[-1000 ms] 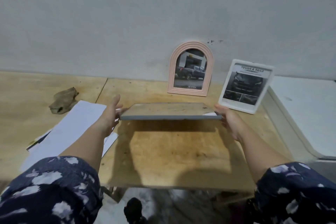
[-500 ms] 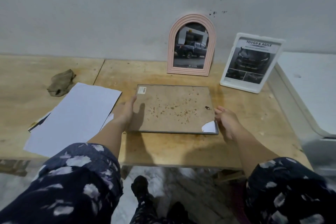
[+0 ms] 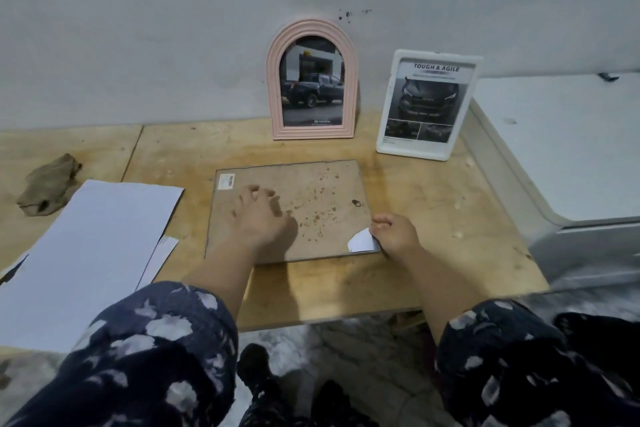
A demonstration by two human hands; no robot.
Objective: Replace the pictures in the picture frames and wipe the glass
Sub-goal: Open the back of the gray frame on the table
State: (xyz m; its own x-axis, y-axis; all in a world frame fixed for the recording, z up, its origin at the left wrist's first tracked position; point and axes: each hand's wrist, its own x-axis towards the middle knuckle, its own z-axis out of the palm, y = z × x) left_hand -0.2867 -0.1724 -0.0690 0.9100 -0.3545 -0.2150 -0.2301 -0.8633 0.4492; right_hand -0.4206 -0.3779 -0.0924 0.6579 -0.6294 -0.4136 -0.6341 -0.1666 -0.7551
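Note:
A rectangular picture frame (image 3: 318,198) lies face down on the wooden table (image 3: 450,218), its stained brown backing board up. My left hand (image 3: 259,218) rests on the left half of the backing with bent fingers touching the board. At the frame's near right corner, my right hand (image 3: 394,232) grips the edge with curled fingers, beside a white paper corner (image 3: 362,241) that shows through a break in the backing. A pink arched frame (image 3: 277,80) and a white frame (image 3: 412,151), both with car pictures, lean against the wall behind.
Large white sheets (image 3: 86,246) lie on the table to the left, with more papers under them. A crumpled brown cloth (image 3: 45,189) sits at the far left. A white appliance (image 3: 571,149) borders the table on the right. The table's front edge is close to me.
The frame, held up level a second ago, now lies flat on the table. My left hand has moved from its left edge onto the backing; my right hand stays at the near right corner.

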